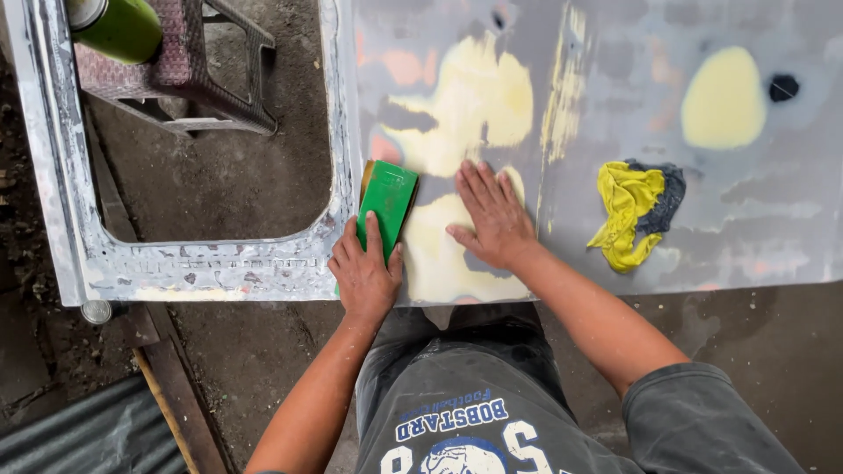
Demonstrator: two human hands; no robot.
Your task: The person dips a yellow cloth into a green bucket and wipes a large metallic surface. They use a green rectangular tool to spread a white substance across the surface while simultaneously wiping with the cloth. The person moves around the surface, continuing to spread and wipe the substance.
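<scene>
A grey car door panel lies flat, with pale yellow filler patches on its sanded surface. My left hand grips a green sanding block and presses it on the panel by the window opening's corner. Flat on a filler patch just to the right of the block rests my right hand, fingers spread and holding nothing.
A yellow and dark grey rag lies crumpled on the panel to the right. Through the window opening I see dirt floor and a woven stool bearing a green can. Corrugated metal lies at the lower left.
</scene>
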